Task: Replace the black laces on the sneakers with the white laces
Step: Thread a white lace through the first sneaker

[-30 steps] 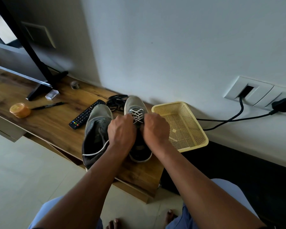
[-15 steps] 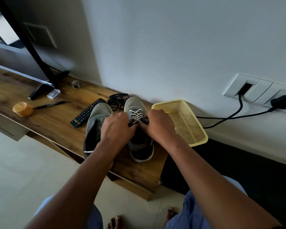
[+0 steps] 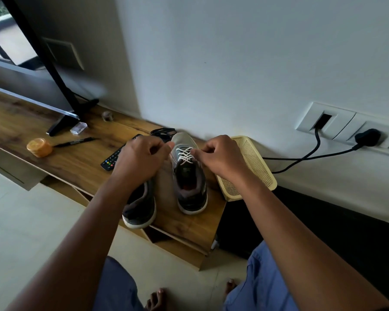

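Note:
Two grey sneakers stand side by side on the wooden shelf [image 3: 81, 167]. The right sneaker [image 3: 189, 176] has a white lace [image 3: 184, 155] crossed through its eyelets. My left hand [image 3: 139, 160] and my right hand [image 3: 220, 158] are raised on either side of that sneaker's laced part, fingers curled, each pinching an end of the white lace. The left sneaker [image 3: 140, 209] is half hidden under my left wrist. A bundle of black laces [image 3: 163, 132] lies behind the sneakers by the wall.
A yellow mesh basket [image 3: 254, 169] sits right of the sneakers at the shelf's end. A remote control [image 3: 112, 158], a black pen [image 3: 74, 142], an orange round tub [image 3: 39, 147] and a TV stand foot [image 3: 61, 124] lie to the left. Black cables [image 3: 312, 157] run from wall sockets.
My hands have moved apart from over the right sneaker's tongue, uncovering its opening and the crossed white lace, and now pull outward to each side.

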Action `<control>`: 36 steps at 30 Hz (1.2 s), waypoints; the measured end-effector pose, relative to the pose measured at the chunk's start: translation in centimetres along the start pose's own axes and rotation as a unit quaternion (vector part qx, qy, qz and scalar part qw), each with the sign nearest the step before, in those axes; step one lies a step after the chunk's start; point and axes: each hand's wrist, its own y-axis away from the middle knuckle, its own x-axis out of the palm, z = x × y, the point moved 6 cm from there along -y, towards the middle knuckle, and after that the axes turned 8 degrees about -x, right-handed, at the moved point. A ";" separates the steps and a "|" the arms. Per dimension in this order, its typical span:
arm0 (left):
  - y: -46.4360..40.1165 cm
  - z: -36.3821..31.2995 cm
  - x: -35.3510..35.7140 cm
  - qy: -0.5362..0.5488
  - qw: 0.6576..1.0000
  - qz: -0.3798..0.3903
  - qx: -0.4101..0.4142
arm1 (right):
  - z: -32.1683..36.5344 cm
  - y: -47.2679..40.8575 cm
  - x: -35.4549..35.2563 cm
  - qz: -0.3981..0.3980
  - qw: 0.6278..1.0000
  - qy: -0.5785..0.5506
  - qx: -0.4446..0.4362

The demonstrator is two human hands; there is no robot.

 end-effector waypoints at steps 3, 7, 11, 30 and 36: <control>0.4 -1.6 -0.6 0.026 0.998 -0.032 0.044 | 1.3 0.2 -0.8 -0.031 0.998 -0.044 -0.025; 0.6 -3.4 -1.7 0.023 0.994 -0.063 0.091 | 3.0 0.6 -2.0 -0.055 0.994 0.016 -0.091; 0.0 -5.5 -3.3 -0.018 0.987 -0.065 0.145 | 5.2 0.6 -3.0 -0.054 0.986 0.019 -0.155; -1.4 -7.3 -1.4 0.177 0.979 -0.066 0.073 | 4.8 -2.9 -4.5 0.039 0.979 -0.188 -0.072; -0.7 -7.0 -1.0 0.265 0.958 -0.102 0.040 | 5.5 -2.8 -6.5 -0.012 0.983 -0.142 -0.116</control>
